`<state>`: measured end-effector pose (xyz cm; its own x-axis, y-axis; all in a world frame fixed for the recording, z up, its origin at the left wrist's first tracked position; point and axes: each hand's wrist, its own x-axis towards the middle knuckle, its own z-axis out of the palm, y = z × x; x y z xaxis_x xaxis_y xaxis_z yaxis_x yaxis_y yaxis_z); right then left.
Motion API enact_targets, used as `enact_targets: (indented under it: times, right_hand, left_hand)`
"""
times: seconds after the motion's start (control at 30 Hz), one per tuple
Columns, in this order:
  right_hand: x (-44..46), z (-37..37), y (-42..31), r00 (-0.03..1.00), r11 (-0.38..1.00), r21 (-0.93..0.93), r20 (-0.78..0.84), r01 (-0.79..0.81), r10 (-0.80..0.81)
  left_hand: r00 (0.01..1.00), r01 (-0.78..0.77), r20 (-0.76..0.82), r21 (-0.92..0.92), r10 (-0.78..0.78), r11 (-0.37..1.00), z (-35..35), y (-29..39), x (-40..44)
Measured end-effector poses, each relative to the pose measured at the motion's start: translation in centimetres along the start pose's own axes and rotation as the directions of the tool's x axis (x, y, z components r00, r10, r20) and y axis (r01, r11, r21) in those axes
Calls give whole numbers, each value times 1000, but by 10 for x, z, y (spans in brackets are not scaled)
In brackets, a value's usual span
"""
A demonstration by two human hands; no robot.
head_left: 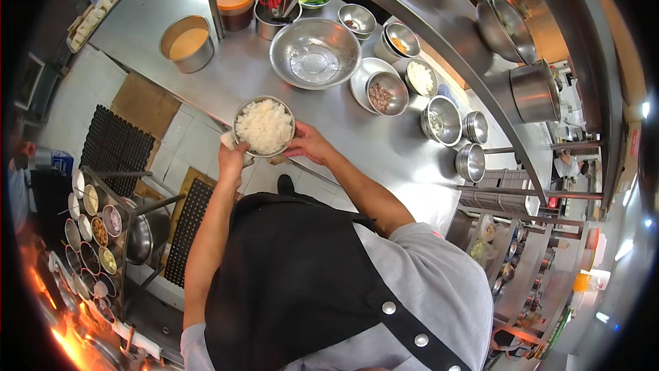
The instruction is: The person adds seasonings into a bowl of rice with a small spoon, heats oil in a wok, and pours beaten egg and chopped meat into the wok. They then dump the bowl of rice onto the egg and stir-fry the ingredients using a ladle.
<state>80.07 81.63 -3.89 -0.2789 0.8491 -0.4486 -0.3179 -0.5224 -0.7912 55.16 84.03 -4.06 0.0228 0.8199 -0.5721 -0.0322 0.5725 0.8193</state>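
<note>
A metal bowl (292, 113) heaped with white cooked rice (263, 126) is held in front of me at the near edge of the steel counter. My left hand (232, 166) grips its lower left side, with a pale cloth (228, 140) between hand and bowl. On the opposite side, my right hand (310, 144) holds the rim with fingers and thumb. The undersides of the bowl and some fingertips are hidden. A wide metal basin (315, 81) with a perforated bottom sits just beyond the rice bowl.
On the steel counter (240, 62) stand a pot of orange-tan liquid (187, 43), an orange-lidded tub (235, 0), a utensil container (274, 26) and a bowl of chopped meat (388, 93). A shelf (439, 35) overhangs the right. Flames (68, 337) burn lower left, near an ingredient rack (123, 234).
</note>
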Motion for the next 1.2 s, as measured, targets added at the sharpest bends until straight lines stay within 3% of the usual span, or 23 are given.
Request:
enact_targets:
  times: [0.3,0.6,0.7,0.8,0.83,0.87,0.93,1.07,1.2]
  right_hand:
    - [-16,8,7,992,997,-39,-110,-66,61]
    - [-3,10,20,975,916,-351,-175,-192,137]
    - [3,8,23,982,747,-649,0,-144,189]
    - [-14,29,23,871,575,-818,263,-26,414]
    - [-5,-4,87,839,595,-782,441,186,317]
    - [-12,24,60,649,526,-850,406,10,643]
    - [-3,-36,141,721,490,-747,627,449,296]
    - [26,141,78,760,354,-847,519,397,391]
    - [145,238,146,772,-7,-833,510,554,379]
  left_hand:
    - [1000,-2,26,19,2,1000,-1,6,4]
    - [999,-7,50,-131,14,991,-25,-15,-3]
    - [996,-17,-84,-238,-3,971,-53,-38,-27]
    - [971,-91,-241,-375,-3,922,-101,-91,-54]
    - [955,-133,-297,-448,-7,884,-118,-104,-69]
    - [936,-182,-351,-516,-12,837,-134,-116,-84]
    - [884,-217,-463,-541,-72,812,-173,-144,-120]
    - [750,-298,-618,-634,-236,714,-231,-188,-182]
    - [627,-459,-712,-665,-316,589,-272,-234,-229]
